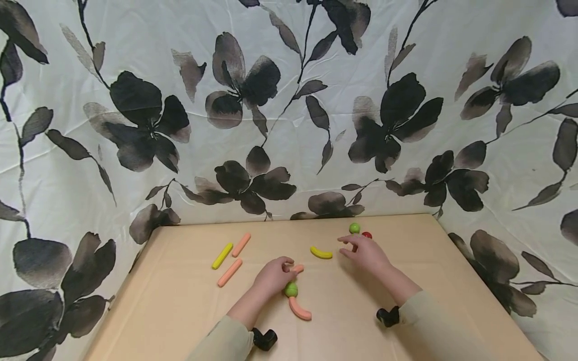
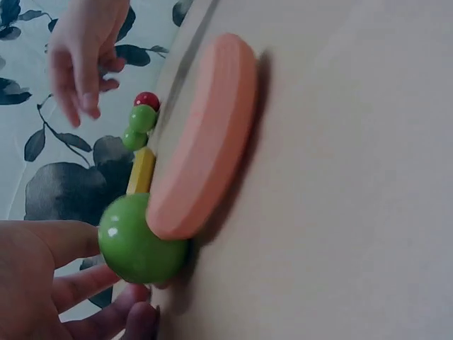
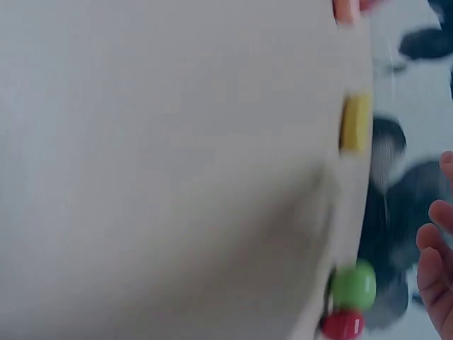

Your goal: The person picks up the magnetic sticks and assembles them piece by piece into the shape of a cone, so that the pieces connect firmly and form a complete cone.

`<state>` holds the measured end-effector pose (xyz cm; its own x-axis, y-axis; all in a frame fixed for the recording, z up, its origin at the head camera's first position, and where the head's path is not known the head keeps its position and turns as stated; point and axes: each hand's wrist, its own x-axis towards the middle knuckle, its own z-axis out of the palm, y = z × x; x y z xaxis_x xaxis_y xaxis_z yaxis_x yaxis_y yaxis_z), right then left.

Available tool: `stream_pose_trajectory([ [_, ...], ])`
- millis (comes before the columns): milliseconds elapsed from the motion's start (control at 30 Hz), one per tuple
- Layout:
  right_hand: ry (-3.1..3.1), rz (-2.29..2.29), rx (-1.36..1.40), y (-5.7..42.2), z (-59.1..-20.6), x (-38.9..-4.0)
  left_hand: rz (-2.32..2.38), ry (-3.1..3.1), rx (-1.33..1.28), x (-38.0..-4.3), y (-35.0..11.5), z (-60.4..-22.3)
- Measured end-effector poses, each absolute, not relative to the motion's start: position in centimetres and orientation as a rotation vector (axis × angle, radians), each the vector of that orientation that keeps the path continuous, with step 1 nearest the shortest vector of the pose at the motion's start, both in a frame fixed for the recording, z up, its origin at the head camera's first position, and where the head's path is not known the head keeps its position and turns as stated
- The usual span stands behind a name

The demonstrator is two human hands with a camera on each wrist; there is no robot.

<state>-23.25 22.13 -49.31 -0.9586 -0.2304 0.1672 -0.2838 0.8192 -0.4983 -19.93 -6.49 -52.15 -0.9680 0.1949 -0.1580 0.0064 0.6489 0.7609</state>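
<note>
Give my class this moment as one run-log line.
left hand: beside nearer green ball | right hand: empty, above table | curved yellow stick: between hands

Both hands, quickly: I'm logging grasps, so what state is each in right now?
Left hand: closed, pinching the pink piece just beyond the nearest green ball.
Right hand: open, holding nothing.

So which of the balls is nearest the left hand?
The green ball at the tip of the curved pink stick, beside the left hand; the other green balls and the red ball lie farther off, near the right hand.
</note>
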Motion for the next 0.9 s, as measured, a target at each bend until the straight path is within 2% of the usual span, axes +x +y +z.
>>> stream_pose_trajectory([
  [333,-2.874,0.789,0.384,27.9,-48.5,-24.3,1.196,2.617,0.144,-20.0,-6.2,-51.4],
  [633,-2.944,0.657,0.52,28.0,-49.8,-27.0,1.213,2.62,0.1,-20.4,-5.6,-51.3],
  [900,-3.019,0.539,0.488,27.6,-50.8,-29.3,1.245,2.611,0.069,-20.8,-5.4,-51.4],
])
